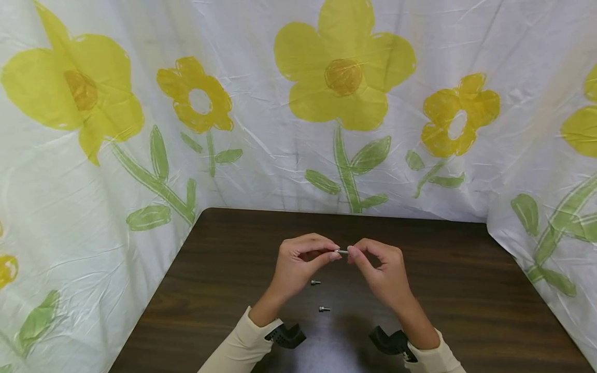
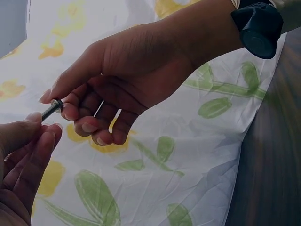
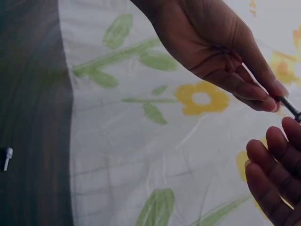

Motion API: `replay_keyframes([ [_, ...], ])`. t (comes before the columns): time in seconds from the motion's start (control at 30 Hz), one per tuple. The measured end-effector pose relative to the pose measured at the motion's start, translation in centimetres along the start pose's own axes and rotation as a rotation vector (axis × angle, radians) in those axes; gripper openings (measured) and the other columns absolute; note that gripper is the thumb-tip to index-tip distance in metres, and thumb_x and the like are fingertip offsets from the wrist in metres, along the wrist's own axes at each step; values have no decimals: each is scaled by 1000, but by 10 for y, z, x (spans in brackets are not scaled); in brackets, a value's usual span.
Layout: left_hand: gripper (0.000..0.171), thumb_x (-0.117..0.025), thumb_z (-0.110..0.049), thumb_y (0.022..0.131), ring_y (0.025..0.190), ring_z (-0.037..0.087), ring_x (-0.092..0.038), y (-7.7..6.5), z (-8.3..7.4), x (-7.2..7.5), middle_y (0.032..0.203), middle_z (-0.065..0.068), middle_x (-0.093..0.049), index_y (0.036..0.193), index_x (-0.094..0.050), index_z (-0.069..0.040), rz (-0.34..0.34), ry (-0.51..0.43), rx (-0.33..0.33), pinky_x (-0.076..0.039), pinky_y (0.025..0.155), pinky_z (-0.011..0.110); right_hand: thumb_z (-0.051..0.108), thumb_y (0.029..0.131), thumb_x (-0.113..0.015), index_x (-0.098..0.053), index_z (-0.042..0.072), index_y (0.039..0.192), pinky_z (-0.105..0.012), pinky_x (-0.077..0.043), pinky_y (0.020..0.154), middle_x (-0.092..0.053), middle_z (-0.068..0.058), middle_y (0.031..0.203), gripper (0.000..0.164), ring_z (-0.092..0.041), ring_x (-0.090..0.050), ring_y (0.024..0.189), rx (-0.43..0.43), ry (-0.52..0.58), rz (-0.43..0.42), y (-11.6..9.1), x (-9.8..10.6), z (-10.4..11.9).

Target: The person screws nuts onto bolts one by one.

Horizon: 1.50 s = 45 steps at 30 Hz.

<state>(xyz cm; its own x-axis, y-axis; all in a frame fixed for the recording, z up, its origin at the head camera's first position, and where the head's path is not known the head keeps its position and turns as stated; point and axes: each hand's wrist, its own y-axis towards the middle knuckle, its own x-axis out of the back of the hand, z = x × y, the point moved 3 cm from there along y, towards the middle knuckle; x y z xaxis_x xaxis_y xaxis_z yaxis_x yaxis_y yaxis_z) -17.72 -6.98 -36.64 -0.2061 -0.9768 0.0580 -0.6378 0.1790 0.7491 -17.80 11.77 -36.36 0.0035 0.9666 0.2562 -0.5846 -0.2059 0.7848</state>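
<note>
Near the bottom centre of the head view, two short screws (image 1: 324, 309) lie on a dark wood table (image 1: 205, 290). Beyond them, at centre, the left hand (image 1: 296, 264) and right hand (image 1: 388, 272) pinch opposite ends of a metal bolt (image 1: 343, 252) between fingertips, above the table. Yellow-flowered white fabric (image 1: 261, 155) fills the upper frame.

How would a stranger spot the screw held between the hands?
Find the dark table before the flowered curtain. Above it, left hand and right hand pinch the screw between them. The other two screws lie loose; only this one is held.
</note>
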Motion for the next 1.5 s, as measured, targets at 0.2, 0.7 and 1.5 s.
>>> replay_keyframes([
  [0.2, 14, -78, 10, 82, 80, 18, -70, 0, 0, -1, 90, 15, -73, 95, -76, 6, 3, 9, -5, -61, 64, 33, -12, 93, -62, -68, 14, 74, -21, -48, 61, -67, 2, 68, 32, -11, -60, 64, -68, -32, 22, -2, 1, -2],
  [0.7, 14, -79, 7, 83, 81, 18, -71, 0, 3, 4, 91, 14, -73, 96, -77, 3, -34, 23, 24, -62, 67, 33, -19, 65, -84, -75, -2, 108, -19, -57, 76, -75, -13, 91, 47, -15, -72, 82, 151, 43, 10, 4, 10, -1],
  [1.5, 14, -79, 8, 82, 79, 20, -71, -1, 0, -1, 89, 14, -73, 95, -77, 3, -19, 20, 0, -62, 65, 36, -9, 90, -70, -71, 15, 84, -18, -47, 55, -67, 7, 72, 24, -5, -60, 63, -24, -14, 76, -1, 4, 0],
])
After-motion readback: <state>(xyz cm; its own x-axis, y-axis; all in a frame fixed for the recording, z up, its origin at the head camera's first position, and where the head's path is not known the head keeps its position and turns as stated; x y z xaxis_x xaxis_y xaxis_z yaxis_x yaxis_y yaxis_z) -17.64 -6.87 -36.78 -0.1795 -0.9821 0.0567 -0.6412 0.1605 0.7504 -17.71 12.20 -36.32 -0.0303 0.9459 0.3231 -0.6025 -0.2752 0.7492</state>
